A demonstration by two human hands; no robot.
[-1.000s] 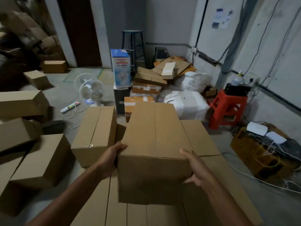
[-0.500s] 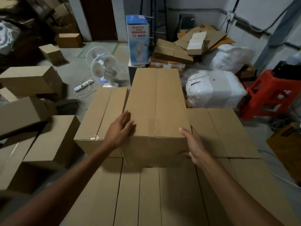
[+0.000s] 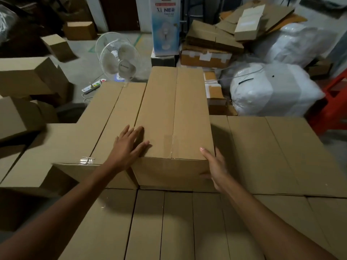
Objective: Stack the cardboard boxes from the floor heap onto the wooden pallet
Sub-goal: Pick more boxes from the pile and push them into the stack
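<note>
A long brown cardboard box (image 3: 174,113) lies on the stacked layer of boxes (image 3: 178,222), set against a matching upper-layer box (image 3: 105,124) on its left. My left hand (image 3: 127,147) lies flat with fingers spread over the box's near left top edge. My right hand (image 3: 216,166) presses flat against its near right side. More stacked boxes (image 3: 272,152) spread out to the right, one layer lower. The boxes hide the pallet. The floor heap (image 3: 24,76) of loose boxes is at the left.
A white table fan (image 3: 118,57) and a power strip (image 3: 92,86) with cable sit on the floor just beyond the stack. A blue fan carton (image 3: 165,25), flattened cardboard (image 3: 212,38) and white sacks (image 3: 272,91) crowd the back. A red stool (image 3: 336,102) stands at the right.
The box went from carried in front of me to lying on the stack beside the left box. My left hand slid onto its top; my right hand stayed at its right side.
</note>
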